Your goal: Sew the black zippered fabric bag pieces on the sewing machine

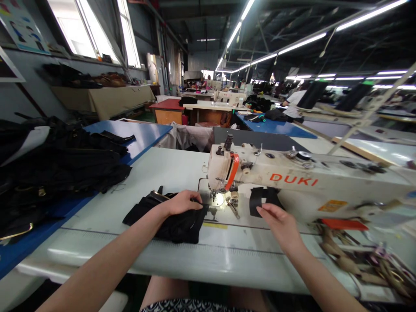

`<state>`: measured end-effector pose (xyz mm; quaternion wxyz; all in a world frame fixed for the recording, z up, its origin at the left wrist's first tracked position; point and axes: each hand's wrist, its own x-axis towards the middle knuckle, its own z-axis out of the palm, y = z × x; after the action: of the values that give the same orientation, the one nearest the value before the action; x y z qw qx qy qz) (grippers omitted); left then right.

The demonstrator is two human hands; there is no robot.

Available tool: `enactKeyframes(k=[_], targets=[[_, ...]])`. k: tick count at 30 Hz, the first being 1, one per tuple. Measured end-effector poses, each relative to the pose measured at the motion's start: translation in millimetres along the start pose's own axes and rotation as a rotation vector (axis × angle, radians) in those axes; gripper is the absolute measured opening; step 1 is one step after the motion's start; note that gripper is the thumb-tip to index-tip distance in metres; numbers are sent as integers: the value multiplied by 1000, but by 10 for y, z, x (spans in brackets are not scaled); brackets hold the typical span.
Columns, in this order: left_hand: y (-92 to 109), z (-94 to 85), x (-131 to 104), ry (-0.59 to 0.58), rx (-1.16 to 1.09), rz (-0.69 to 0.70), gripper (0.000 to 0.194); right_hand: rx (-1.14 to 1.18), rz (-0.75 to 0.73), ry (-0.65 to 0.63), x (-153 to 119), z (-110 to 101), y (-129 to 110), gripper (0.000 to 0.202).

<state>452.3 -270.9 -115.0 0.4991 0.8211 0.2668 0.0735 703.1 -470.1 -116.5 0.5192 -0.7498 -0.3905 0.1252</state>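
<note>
A folded black cloth piece (pixel 182 227) lies on the pale sewing table, left of the needle area. My left hand (pixel 186 202) rests on its upper right part with the fingers bent together, pinching its edge near the machine. To the right of the needle, my right hand (pixel 276 216) has thumb and fingertips closed on the lower edge of a small black fabric piece (pixel 256 201). The white sewing machine (pixel 221 167) stands between and behind both hands, its lamp lighting the needle plate (pixel 219 199).
A heap of black garments (pixel 61 164) covers the blue table (pixel 146 131) at the left. Tools and straps (pixel 344 255) lie at the right end of the sewing table. The machine's long arm extends rightward. Other workstations and people stand farther back.
</note>
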Motion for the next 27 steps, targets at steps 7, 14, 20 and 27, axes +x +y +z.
enactKeyframes(k=[7,14,20,27], targets=[[-4,-20,-105,9,-103,-49,23,87,-7,-58,-203,247,-89,34],[-44,-44,-162,4,-222,-43,22,298,80,-367,-379,300,-293,29],[-36,-60,-191,6,-285,-62,24,305,-80,-619,-428,378,-421,8],[15,-94,-290,24,-243,-62,26,26,-539,-684,-298,747,-404,6]])
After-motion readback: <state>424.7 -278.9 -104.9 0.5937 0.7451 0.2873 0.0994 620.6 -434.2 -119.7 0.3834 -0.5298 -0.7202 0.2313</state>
